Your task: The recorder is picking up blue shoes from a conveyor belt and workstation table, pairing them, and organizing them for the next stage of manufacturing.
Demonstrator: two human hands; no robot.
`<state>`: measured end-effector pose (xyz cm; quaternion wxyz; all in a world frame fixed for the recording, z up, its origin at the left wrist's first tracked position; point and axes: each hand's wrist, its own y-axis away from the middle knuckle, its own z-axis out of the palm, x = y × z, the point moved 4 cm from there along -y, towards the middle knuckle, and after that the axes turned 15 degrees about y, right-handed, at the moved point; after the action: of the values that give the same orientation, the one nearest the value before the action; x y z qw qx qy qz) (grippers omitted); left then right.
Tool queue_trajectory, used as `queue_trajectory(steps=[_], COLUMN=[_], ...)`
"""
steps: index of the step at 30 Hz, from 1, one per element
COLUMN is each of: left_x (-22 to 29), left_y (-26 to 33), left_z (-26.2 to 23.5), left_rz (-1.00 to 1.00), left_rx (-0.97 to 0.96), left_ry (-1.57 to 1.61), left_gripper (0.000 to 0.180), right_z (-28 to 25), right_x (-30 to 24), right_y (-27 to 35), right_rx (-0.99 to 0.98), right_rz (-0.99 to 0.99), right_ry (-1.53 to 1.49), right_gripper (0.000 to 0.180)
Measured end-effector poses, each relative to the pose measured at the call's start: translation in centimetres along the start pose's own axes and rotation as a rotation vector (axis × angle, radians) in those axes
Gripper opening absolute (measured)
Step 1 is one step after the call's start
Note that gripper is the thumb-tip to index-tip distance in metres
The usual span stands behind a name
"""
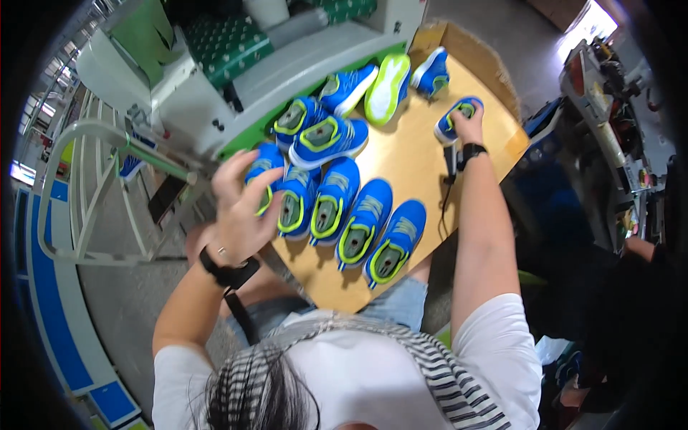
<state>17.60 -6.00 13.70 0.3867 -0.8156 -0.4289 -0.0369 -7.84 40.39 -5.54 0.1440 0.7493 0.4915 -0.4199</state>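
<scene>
My right hand [469, 127] grips a small blue sneaker [446, 127] at the table's right side, with the thumb at its lime-trimmed opening. My left hand [242, 204] is raised at the left, fingers curved and apart, nothing visible between them. Just behind it is a blue sneaker [265, 161], partly hidden by the fingers. To the right, several matching sneakers [335, 190] stand in a slanting row, heels toward me, with grey-green forms inside. Farther back, one sneaker [328, 140] leans on others, and another [388, 89] shows its white and lime sole.
The sneakers rest on a tan tabletop [423, 165] above my lap, with a cardboard edge [480, 57] at its far right. A grey and green machine [287, 72] borders the far side. A pale metal frame rack [93, 186] stands left. Another person's hand [573, 394] shows at lower right.
</scene>
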Motion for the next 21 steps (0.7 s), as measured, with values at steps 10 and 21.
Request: queue_trajectory(steps=[10, 21], left_x=[2.4, 0.7], left_y=[-9.2, -12.8], left_z=[17.7, 33.8], left_rz=[-0.425, -0.871], left_rx=[-0.439, -0.208], left_ry=[0.882, 0.8], left_gripper=[0.064, 0.095], right_z=[-10.4, -7.8], right_x=[-7.1, -13.2], right_y=[22.2, 37.0], right_rx=[-0.25, -0.481], right_rz=[0.06, -0.259], right_ry=[-0.295, 0.104], right_gripper=[0.065, 0.111])
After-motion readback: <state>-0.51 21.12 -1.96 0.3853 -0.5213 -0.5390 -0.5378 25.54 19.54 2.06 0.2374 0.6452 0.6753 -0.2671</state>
